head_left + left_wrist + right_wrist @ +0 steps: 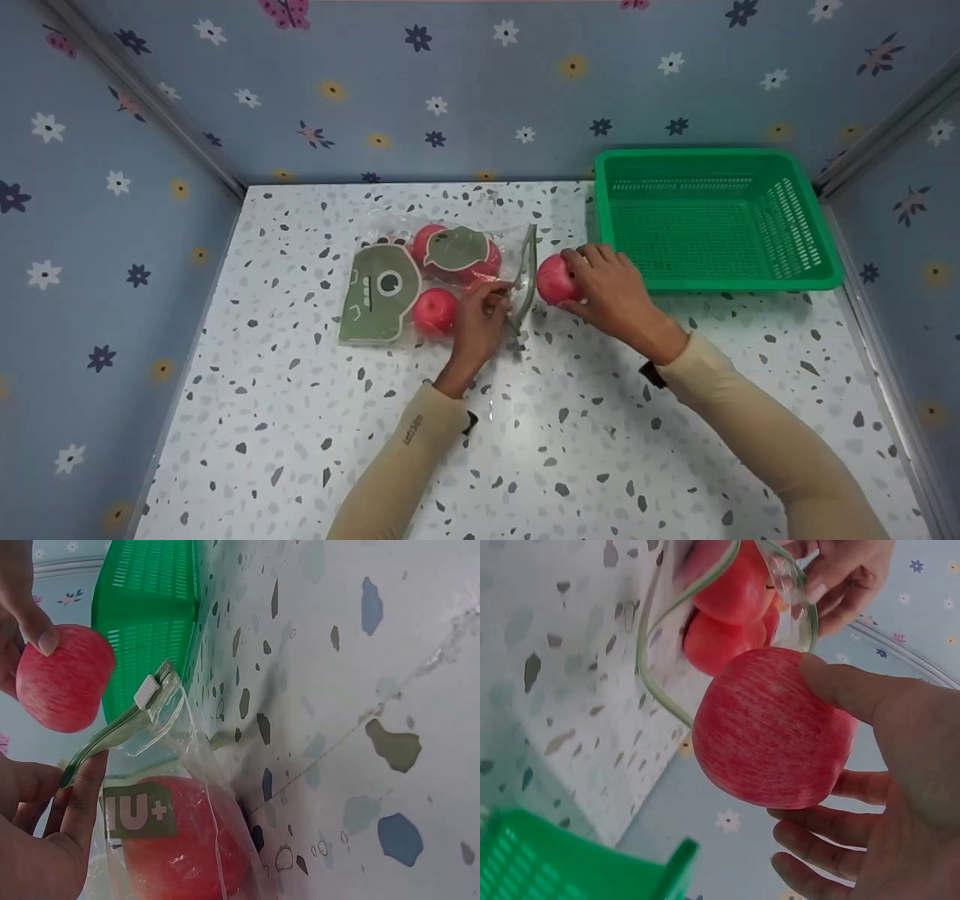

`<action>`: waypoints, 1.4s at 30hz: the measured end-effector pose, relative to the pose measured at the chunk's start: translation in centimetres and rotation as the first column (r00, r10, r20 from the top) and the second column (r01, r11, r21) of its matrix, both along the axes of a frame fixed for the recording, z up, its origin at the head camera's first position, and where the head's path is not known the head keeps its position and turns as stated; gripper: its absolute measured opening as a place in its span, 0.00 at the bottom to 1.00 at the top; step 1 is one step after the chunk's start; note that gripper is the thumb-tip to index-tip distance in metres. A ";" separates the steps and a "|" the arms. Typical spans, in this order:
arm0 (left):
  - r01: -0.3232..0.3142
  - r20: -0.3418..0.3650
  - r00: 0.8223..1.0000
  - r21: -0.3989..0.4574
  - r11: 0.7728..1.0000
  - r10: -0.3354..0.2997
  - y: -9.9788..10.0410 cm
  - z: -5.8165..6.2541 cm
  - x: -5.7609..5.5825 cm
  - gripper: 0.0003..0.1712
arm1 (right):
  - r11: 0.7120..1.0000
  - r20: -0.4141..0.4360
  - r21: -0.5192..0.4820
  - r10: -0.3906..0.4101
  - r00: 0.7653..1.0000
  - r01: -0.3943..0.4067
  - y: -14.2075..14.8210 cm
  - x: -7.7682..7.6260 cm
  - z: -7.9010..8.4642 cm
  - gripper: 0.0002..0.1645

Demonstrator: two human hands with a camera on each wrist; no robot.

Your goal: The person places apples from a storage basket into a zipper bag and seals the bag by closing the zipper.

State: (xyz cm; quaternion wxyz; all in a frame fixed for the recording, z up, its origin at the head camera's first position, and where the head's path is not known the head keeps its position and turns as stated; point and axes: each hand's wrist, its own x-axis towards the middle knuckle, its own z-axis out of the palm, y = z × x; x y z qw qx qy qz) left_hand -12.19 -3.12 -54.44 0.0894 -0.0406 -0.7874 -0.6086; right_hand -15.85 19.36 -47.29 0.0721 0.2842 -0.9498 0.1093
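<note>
A clear zip bag (375, 300) with a green cartoon print lies on the table, several red apples (435, 311) inside it. My left hand (481, 319) pinches the edge of the bag's mouth, which gapes toward the right. In the left wrist view the green zip strip (112, 733) with its white slider (147, 692) runs from those fingers. My right hand (611, 292) grips one red apple (772, 727) between thumb and fingers, just right of the bag's mouth. In the right wrist view this apple overlaps the opening, with bagged apples (727, 607) behind it.
A green plastic basket (720, 285) with slotted walls stands at the back right, close beside the right hand. The speckled white table (300, 450) is bordered by flower-patterned panels (480, 90) at the back and both sides.
</note>
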 end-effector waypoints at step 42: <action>-0.002 0.030 1.000 -0.023 1.000 0.002 0.2 -0.2 0.0 0.17 | 0.995 0.136 -0.055 -0.072 0.988 0.080 -4.9 -0.6 -5.1 0.45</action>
